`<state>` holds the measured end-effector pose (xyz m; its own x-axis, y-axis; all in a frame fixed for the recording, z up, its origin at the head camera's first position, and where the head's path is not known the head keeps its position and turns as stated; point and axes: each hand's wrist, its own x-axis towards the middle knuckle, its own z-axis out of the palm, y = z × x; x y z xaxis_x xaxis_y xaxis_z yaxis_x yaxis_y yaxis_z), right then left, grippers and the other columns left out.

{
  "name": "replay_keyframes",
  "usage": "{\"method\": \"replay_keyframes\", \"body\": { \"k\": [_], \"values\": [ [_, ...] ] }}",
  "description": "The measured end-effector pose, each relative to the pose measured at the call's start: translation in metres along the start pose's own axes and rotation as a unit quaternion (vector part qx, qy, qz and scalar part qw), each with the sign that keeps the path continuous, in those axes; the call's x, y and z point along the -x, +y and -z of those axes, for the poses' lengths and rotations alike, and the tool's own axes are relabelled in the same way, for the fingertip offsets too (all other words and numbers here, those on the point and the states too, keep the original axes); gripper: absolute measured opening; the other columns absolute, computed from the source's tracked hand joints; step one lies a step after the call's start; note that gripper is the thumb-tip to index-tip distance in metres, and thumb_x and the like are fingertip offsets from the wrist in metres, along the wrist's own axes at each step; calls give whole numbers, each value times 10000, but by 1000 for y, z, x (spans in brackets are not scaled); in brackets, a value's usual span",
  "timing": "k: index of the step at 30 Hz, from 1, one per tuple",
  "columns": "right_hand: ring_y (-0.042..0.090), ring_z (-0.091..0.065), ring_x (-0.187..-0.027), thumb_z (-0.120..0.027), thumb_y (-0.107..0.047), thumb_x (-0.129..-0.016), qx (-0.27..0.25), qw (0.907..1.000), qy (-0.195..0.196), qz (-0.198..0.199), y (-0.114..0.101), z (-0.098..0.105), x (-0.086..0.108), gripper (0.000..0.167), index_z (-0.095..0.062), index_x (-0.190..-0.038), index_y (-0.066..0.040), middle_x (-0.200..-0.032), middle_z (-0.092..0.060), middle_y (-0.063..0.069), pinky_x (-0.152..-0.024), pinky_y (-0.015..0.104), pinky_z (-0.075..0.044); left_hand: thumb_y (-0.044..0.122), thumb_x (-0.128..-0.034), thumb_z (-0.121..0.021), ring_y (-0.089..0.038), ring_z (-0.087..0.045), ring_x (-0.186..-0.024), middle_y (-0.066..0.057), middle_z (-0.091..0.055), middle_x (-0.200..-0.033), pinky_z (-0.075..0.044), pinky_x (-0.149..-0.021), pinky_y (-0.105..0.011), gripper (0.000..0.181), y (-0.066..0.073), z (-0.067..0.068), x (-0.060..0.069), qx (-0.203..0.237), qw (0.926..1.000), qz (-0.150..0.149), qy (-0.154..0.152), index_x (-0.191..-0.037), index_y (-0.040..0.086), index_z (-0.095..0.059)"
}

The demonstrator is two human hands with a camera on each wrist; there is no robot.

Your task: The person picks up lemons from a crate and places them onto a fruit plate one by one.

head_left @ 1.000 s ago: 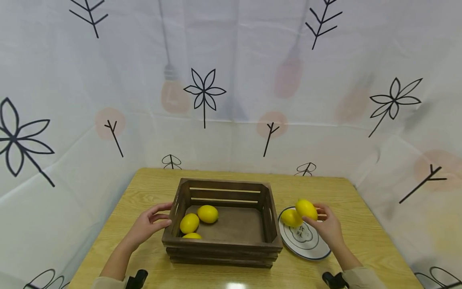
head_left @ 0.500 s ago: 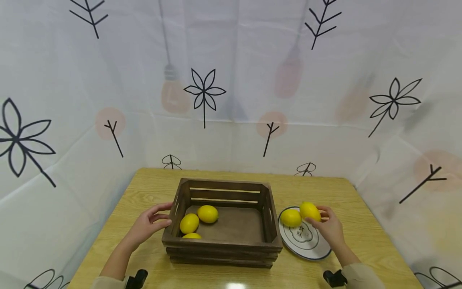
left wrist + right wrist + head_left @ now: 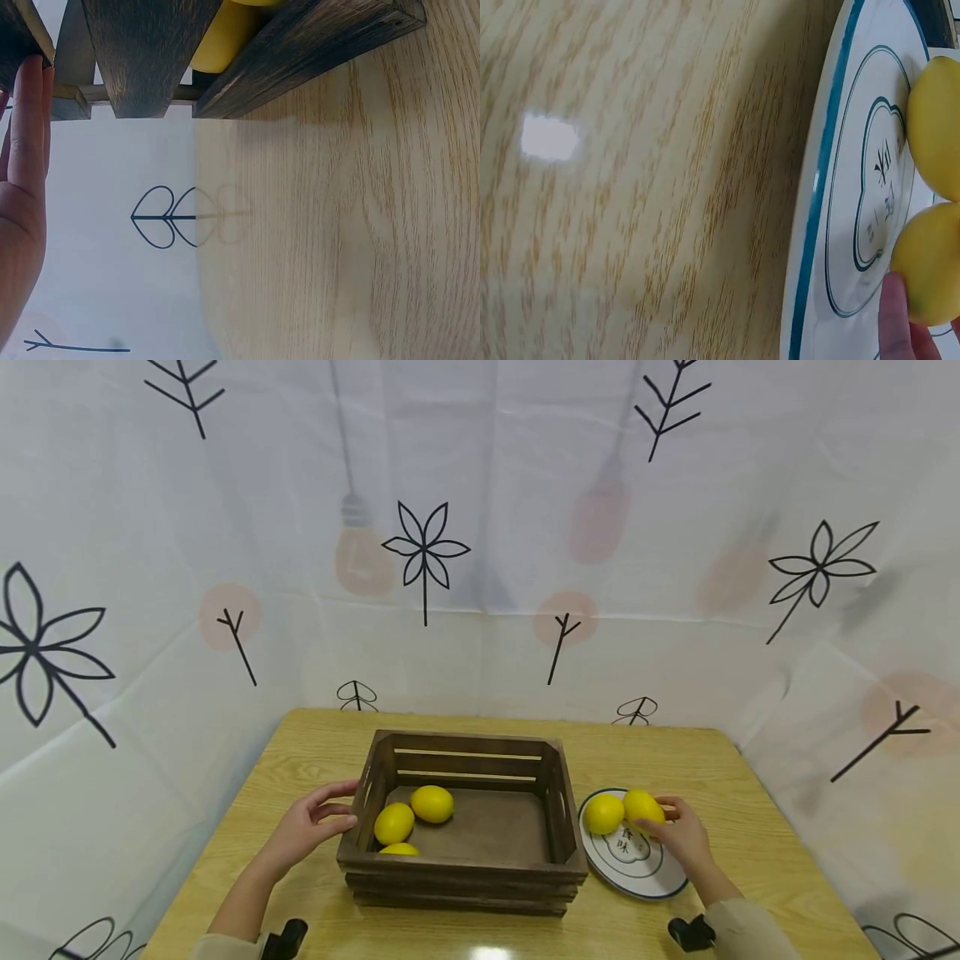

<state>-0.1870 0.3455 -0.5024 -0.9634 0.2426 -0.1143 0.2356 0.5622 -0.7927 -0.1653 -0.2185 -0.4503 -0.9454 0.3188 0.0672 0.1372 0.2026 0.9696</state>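
Lemon between fingertips of right hand

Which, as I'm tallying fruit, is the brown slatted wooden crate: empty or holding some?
Not empty: three yellow oval lemons show inside the crate, grouped toward its left, the nearest partly hidden.

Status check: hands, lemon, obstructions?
Left hand touching brown slatted wooden crate. Right hand gripping yellow oval lemon over white round blue-rimmed plate. Another lemon alongside. No obstruction visible.
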Motion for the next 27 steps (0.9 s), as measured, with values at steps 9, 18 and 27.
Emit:
{"method": "replay_keyframes", "body": {
  "k": [9,18,27],
  "values": [
    [408,-467,-1016,-732,-294,-805,43,9998,-176,-130,-4,0,-3,702,-387,-1286,83,-1185,-428,341,-733,372,-510,139,-892,-640,-106,-567,-1040,-194,-404,-1367,-492,-824,-292,535,0,0,-1,28,10000,-12,8,-1374,38,-434],
    [388,-511,-961,-732,-281,-808,237,9994,-266,41,-6,6,-4,696,-396,-1301,76,-1182,-426,342,-719,367,-506,137,-891,-640,-102,-569,-1038,-197,-402,-1369,-492,-823,-290,533,1,0,0,25,10000,-49,12,-1373,37,-435],
    [433,-487,-1019,-721,-301,-818,523,9978,-142,374,-13,21,-3,671,-423,-1292,70,-1174,-470,338,-758,455,-477,148,-891,-642,-111,-568,-1036,-200,-401,-1368,-493,-821,-296,544,1,0,0,61,10000,14,7,-1379,42,-428]
  ]
}}
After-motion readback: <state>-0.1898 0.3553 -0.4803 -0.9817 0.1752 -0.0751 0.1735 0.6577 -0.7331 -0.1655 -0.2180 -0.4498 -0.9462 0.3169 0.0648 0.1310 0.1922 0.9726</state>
